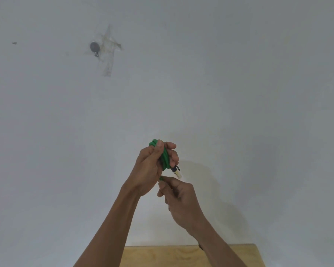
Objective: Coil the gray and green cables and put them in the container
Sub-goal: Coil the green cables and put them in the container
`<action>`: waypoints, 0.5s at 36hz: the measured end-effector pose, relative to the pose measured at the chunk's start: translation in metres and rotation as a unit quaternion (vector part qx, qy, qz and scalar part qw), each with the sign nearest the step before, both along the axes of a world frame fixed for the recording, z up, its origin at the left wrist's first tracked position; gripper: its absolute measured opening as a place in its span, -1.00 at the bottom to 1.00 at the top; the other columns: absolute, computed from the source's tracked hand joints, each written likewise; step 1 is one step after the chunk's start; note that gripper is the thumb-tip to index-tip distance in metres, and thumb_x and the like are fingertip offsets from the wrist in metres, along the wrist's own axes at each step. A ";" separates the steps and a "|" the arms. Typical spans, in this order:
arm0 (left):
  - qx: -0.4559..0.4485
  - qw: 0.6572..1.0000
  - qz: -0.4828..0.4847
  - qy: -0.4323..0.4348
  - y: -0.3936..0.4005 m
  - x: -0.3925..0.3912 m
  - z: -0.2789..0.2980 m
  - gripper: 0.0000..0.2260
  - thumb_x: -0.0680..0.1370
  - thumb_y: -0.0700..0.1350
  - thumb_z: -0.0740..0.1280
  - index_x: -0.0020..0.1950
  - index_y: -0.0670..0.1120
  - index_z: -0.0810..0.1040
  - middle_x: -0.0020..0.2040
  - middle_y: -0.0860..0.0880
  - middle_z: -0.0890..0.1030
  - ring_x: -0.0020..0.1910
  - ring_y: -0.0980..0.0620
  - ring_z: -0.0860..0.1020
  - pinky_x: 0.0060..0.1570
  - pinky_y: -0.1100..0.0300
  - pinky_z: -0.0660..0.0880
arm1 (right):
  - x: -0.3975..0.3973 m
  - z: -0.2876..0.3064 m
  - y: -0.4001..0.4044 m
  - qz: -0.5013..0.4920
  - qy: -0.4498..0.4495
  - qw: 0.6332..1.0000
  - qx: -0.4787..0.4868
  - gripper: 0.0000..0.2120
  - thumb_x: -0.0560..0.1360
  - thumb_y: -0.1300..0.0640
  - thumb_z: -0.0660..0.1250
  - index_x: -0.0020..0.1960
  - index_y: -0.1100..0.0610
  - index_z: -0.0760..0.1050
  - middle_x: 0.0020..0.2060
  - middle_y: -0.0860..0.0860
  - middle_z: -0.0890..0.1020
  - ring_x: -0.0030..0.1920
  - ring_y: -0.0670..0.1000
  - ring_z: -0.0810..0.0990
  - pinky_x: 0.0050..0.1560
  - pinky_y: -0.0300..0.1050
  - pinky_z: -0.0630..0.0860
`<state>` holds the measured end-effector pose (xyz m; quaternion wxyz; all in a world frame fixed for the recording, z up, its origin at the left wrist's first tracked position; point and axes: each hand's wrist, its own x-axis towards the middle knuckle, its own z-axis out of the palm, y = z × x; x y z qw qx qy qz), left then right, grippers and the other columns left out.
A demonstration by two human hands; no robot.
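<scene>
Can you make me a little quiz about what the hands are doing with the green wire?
1. True or false: the green cable lies flat on the wooden table.
2. Which hand grips the coiled bundle? A) left hand B) right hand C) neither
3. Fill in: the plug sticking out below the coil has a ____ tip.

Key: 1. False, it is held up in front of the white wall. 2. A; the right hand pinches a loose bit of cable below. 3. White.
</scene>
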<state>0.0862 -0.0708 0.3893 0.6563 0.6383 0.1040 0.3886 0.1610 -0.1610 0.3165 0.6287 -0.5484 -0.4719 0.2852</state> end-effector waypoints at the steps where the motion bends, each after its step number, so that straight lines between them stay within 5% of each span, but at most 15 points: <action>1: 0.004 1.000 0.004 0.008 0.001 -0.001 0.000 -0.60 0.67 0.00 0.08 0.11 -0.30 0.52 -0.26 -0.16 0.58 -0.27 -0.07 0.51 -0.02 -0.02 0.50 | 0.001 0.000 -0.001 -0.011 -0.017 1.000 0.000 -0.82 0.62 0.11 0.29 0.12 0.01 0.66 -0.34 -0.12 0.64 -0.42 -0.06 0.43 -0.38 -0.24 0.40; 6: 0.033 0.998 0.016 0.051 0.008 -0.014 -0.003 -0.58 0.68 0.02 0.10 0.12 -0.33 0.51 -0.21 -0.20 0.57 -0.24 -0.08 0.51 -0.05 -0.02 0.51 | 0.013 0.018 -0.016 -0.034 -0.185 0.982 -0.019 -0.80 0.56 0.15 0.33 0.13 0.04 0.65 -0.25 -0.09 0.69 -0.32 -0.13 0.59 -0.22 -0.32 0.53; 11: 0.100 0.983 0.040 0.146 0.009 -0.022 -0.013 -0.57 0.67 0.07 0.14 0.07 -0.28 0.58 -0.18 -0.15 0.63 -0.18 -0.06 0.57 -0.06 0.10 0.49 | 0.028 0.066 -0.028 -0.058 -0.518 0.851 -0.065 -0.79 0.60 -0.01 0.21 0.16 -0.09 0.57 -0.03 -0.10 0.68 -0.03 0.00 0.62 -0.03 -0.05 0.53; 14: 0.153 0.972 0.028 0.176 0.002 -0.023 -0.017 -0.55 0.71 0.04 0.07 -0.12 -0.19 0.60 -0.25 -0.20 0.60 -0.24 -0.10 0.56 -0.11 0.07 0.50 | 0.041 0.093 -0.027 -0.057 -0.569 0.818 -0.051 -0.81 0.59 -0.10 0.24 0.12 -0.12 0.57 0.02 -0.14 0.68 0.04 -0.01 0.61 0.04 -0.04 0.51; 18: 0.098 0.980 -0.006 0.174 -0.009 -0.025 -0.027 -0.40 0.71 0.14 -0.06 -0.11 -0.27 0.57 -0.23 -0.20 0.63 -0.25 -0.12 0.54 -0.16 0.11 0.48 | 0.058 0.107 -0.015 -0.016 -0.593 0.804 0.040 -0.86 0.51 -0.07 0.39 0.03 -0.07 0.63 -0.10 -0.13 0.69 -0.06 -0.07 0.60 0.00 -0.07 0.43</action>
